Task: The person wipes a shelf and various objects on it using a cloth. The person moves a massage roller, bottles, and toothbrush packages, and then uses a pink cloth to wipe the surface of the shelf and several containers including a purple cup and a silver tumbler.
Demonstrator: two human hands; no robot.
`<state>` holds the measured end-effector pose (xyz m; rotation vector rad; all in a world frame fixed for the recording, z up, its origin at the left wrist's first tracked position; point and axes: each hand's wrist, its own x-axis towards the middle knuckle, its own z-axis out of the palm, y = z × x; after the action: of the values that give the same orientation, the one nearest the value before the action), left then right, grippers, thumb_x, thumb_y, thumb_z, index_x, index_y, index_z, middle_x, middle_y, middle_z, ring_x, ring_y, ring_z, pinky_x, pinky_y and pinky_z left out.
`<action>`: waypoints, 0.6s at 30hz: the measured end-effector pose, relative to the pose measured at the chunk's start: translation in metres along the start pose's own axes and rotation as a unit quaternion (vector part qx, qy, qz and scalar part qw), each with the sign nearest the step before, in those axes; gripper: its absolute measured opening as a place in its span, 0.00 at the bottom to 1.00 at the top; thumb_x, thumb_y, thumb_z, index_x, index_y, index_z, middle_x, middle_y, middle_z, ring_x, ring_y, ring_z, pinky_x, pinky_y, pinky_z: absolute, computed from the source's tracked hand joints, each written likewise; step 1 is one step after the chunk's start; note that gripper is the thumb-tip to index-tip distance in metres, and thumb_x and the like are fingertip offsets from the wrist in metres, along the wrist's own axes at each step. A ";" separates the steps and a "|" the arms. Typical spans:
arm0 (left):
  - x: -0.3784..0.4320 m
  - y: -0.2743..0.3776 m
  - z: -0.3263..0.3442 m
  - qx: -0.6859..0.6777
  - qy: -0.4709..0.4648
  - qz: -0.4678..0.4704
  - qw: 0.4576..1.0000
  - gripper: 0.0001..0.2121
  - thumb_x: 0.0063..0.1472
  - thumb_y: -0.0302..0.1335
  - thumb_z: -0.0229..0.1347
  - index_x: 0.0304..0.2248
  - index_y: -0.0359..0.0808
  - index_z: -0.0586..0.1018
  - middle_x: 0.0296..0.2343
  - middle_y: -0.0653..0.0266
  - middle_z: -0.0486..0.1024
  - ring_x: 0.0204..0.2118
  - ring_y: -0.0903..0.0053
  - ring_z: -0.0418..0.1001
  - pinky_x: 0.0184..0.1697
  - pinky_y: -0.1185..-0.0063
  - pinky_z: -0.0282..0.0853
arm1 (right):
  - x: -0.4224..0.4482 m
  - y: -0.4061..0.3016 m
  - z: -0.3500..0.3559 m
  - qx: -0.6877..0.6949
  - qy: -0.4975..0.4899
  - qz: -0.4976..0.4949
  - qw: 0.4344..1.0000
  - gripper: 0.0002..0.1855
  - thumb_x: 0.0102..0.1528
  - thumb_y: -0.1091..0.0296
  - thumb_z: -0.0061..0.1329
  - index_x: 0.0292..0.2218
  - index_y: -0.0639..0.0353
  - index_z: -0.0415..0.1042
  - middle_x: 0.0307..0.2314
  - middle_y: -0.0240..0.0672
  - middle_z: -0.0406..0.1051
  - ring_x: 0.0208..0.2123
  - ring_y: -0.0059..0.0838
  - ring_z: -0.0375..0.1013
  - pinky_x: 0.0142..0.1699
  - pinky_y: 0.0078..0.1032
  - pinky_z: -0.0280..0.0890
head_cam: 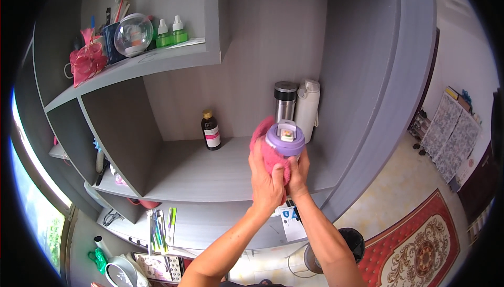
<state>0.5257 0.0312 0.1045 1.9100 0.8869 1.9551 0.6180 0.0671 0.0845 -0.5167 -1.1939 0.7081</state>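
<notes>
A cup with a purple flip-top lid [284, 145] is held up in front of the grey shelf. Wrapped partly around it is a pink cloth [271, 160]. My left hand [267, 182] presses the cloth to the cup's left side, its thumb across the front. On the right side, my right hand [298, 173] grips the cup, fingers around its body. Most of that body is hidden by cloth and hands. Behind it stand a steel thermos with a black lid [284, 104] and a white bottle [308, 108], both upright.
A brown bottle with a gold cap [211, 131] stands on the same shelf [189, 173]. Above left, a ledge holds a clear globe [134, 35], green bottles [179, 31] and a pink mesh pouch [86, 60]. Packed pens [161, 230] lie below. A waste bin [351, 243] stands lower right.
</notes>
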 end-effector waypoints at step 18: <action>-0.026 0.037 -0.072 0.114 0.009 0.082 0.990 0.30 0.59 0.39 0.47 0.53 0.23 0.59 0.48 0.41 0.61 0.52 0.51 0.59 0.56 0.66 0.53 | -0.057 -0.020 0.032 0.043 -0.085 0.040 0.995 0.42 0.55 0.31 0.28 0.48 0.68 0.61 0.43 0.39 0.66 0.47 0.28 0.64 0.51 0.27 0.57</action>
<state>0.4666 -0.0298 0.1093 2.1572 1.0273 2.0420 0.5805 0.0114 0.0704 -0.4415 -1.3001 0.8811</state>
